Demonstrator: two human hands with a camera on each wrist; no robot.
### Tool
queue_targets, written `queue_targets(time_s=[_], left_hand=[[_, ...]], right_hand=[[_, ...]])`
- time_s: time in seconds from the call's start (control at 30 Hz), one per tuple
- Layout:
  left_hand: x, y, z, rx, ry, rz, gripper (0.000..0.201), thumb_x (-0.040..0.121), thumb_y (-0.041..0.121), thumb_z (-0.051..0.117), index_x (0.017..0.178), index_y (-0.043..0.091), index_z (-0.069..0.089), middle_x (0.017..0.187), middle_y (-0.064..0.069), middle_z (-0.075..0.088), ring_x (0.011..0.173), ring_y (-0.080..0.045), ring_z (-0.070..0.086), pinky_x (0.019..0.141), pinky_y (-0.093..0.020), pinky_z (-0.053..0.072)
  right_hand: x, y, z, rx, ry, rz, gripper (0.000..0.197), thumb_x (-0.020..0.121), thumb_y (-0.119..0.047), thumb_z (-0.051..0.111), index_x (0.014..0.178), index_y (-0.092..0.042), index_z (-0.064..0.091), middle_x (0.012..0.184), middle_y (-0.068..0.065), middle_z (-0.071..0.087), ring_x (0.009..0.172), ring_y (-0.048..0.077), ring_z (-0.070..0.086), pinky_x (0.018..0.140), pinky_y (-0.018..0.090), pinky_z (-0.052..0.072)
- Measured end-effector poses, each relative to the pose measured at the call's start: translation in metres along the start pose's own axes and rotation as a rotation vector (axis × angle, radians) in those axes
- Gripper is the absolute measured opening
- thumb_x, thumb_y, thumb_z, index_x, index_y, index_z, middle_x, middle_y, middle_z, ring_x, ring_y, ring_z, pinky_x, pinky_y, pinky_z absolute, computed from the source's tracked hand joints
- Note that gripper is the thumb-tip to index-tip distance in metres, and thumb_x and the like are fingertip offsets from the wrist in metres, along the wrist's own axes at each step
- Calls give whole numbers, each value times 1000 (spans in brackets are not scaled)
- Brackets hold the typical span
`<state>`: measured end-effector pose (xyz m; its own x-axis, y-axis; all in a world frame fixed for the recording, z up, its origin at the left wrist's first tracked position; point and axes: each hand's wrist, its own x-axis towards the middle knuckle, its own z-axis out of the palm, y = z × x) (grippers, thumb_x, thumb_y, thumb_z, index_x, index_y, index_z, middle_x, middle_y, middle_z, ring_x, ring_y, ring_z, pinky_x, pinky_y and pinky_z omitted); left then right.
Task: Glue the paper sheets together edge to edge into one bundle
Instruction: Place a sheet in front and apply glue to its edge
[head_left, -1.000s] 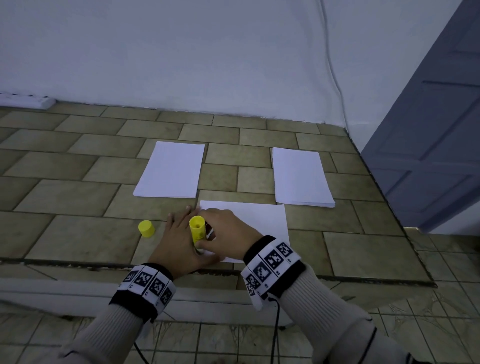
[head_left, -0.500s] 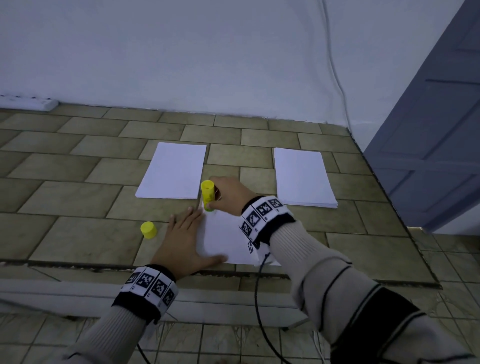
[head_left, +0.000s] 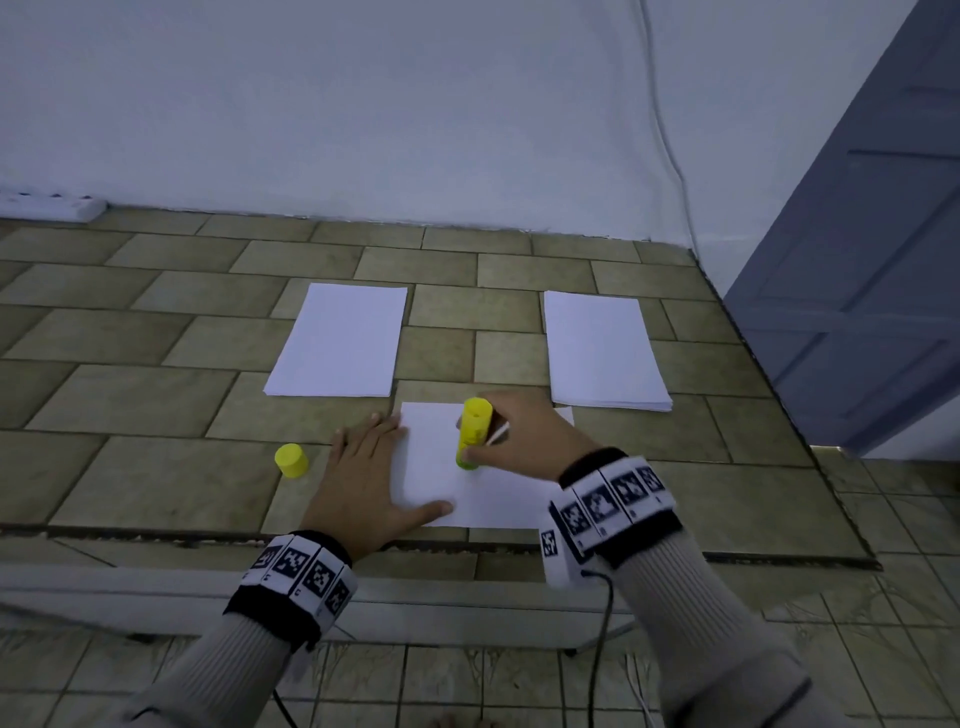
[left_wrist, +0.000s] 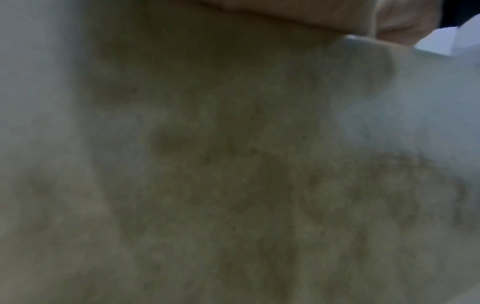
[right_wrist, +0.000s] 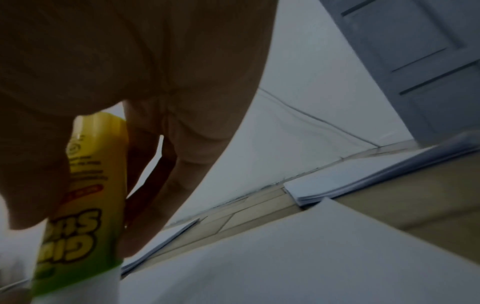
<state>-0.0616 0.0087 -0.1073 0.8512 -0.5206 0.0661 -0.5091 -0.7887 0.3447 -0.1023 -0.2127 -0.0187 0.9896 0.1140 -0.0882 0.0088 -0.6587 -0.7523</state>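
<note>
A person's left hand (head_left: 370, 480) lies flat and spread on the tiled tabletop (head_left: 156, 405), fingers straight, its palm covering the left edge of a single white paper sheet (head_left: 441, 483) and its thumb stretched along the sheet's near edge. The right hand (head_left: 524, 441) curls its fingers and thumb around a yellow glue stick (head_left: 474, 431), holding it nearly upright with the lower, greenish end pressed to the sheet near its middle. From the right wrist view the glue stick (right_wrist: 85, 197) shows printed lettering on its yellow barrel, a green band lower down and a pale tip meeting the paper, with the fingers (right_wrist: 155, 185) wrapped behind it. The sheet lies close to the tabletop's near edge. The yellow cap (head_left: 291, 460) stands by itself on the tiles just left of the left hand. Beyond the sheet, a left paper stack (head_left: 340, 340) and a right paper stack (head_left: 605, 351) lie well apart from each other, the right one visibly several sheets thick at its edge. Both wrists wear bands with black-and-white square markers (head_left: 306, 569). A white wall (head_left: 363, 104) rises behind the tabletop, a cable (head_left: 670, 156) runs down it, and a grey-blue door (head_left: 872, 260) stands at right. The left wrist view is blurred, showing only mottled surface and a corner of paper.
</note>
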Motion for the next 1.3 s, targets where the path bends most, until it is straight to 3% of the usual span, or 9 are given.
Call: queue_targets(time_s=[0.37,0.63,0.87,1.03,1.1,1.23,1.3], left_hand=[[1,0,-1,33,-29,-1,132,51,104,16,148,16,32,159,1,24,149,-16,11,121,-47,1],[0,0,0,29,-28,-5,128,54,102,21,149,17,30,159,3,23,148,-15,10,121,-44,-2],[0,0,-1,38,-40,-13,130,53,102,20,150,16,27,160,3,21,149,-15,9,121,-45,-2],[0,-1,-1,51,-45,-19,132,52,103,16,151,16,26,160,2,19,149,-14,7,121,-46,-1],[0,-1,0,64,-50,-21,131,53,103,15,151,16,25,161,0,17,149,-14,5,121,-46,-1],[0,-1,0,77,-56,-13,131,54,102,13,151,15,25,161,0,17,149,-15,4,121,-46,-1],[1,-2,1,78,-63,-13,128,56,101,17,151,15,25,161,0,17,149,-15,4,121,-46,-2]], right_hand=[[-36,3,17,-55,-62,-128,24,78,-20,76,96,-11,61,96,5,63,85,17,62,78,39,55],[2,8,0,-97,-16,-80,20,77,-13,74,90,-6,61,93,9,64,86,24,62,80,46,53],[42,13,-21,-150,73,8,23,72,-15,76,76,-20,54,89,7,66,84,26,61,81,45,51],[28,18,-29,-108,117,15,18,71,-12,73,80,-6,58,86,9,68,83,26,63,78,45,52],[9,23,-32,-48,131,-18,15,71,-10,73,78,-6,60,84,8,69,82,25,64,76,42,53],[-37,38,-35,-20,128,-61,13,74,-9,78,79,-6,66,92,2,70,82,13,64,71,20,51],[-54,45,-36,5,111,-84,12,74,-8,78,78,-6,67,91,-4,68,81,12,65,71,20,52]])
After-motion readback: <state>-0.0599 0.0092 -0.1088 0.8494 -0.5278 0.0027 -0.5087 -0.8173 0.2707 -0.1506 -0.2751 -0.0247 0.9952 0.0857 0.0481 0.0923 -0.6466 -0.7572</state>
